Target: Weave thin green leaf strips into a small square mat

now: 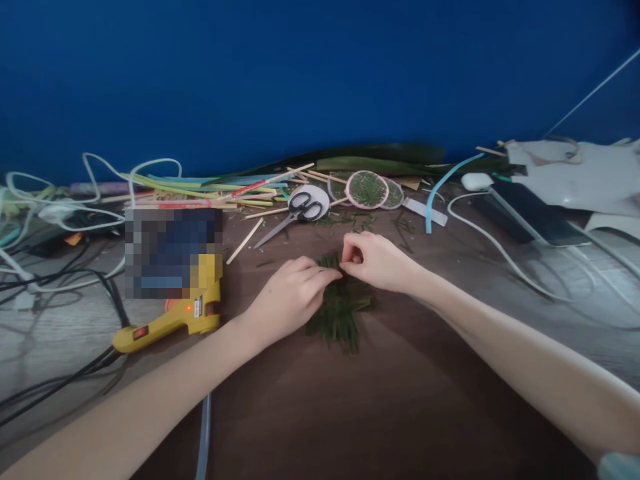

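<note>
A small mat of woven green leaf strips (340, 323) lies on the dark brown table, its loose ends fanned out toward me. Over its left and upper part lies my left hand (295, 293), closed, with thumb and fingertips pinching the strips near the top edge. My right hand (377, 261) is at the upper right edge of the weave, thumb and forefinger pressed together close to the left fingertips. Whatever sits in that right pinch is too small to make out. The hands hide part of the weave.
Left of my hands lies a yellow glue gun (165, 327), its light lit, near black cables. Scissors (300, 210) with black handles lie behind, among sticks, leaf scraps and a round pink-rimmed piece (367, 189). A dark phone-like device (540, 213) and white cable (495, 250) are right.
</note>
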A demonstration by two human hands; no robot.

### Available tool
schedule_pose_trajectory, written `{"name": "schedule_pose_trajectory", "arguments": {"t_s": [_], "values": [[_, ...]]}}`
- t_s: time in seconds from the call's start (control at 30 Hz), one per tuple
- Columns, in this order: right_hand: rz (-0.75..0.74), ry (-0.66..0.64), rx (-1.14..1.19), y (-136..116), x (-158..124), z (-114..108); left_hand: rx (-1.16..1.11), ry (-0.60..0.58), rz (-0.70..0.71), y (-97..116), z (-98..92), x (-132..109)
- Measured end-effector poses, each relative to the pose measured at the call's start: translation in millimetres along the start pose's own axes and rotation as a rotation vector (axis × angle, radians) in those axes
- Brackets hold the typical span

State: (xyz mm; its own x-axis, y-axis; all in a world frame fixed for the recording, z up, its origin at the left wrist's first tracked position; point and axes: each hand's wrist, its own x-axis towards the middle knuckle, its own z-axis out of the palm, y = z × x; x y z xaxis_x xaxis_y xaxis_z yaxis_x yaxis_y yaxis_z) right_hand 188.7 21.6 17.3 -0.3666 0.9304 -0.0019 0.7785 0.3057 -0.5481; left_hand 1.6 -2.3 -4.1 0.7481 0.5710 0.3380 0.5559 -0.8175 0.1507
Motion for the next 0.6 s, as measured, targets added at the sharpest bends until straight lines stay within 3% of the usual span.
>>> {"name": "schedule_pose_trajectory", "arguments": {"t_s": [0.4, 0.6], "values": [[-0.006, 0.046, -0.031, -1, 1, 2, 0.004, 0.047, 0.017, 1, 0.5, 1], [-0.012, -0.015, 0.054, 9, 2, -2, -0.002, 0.084, 0.004, 3, -1.1, 2]]}}
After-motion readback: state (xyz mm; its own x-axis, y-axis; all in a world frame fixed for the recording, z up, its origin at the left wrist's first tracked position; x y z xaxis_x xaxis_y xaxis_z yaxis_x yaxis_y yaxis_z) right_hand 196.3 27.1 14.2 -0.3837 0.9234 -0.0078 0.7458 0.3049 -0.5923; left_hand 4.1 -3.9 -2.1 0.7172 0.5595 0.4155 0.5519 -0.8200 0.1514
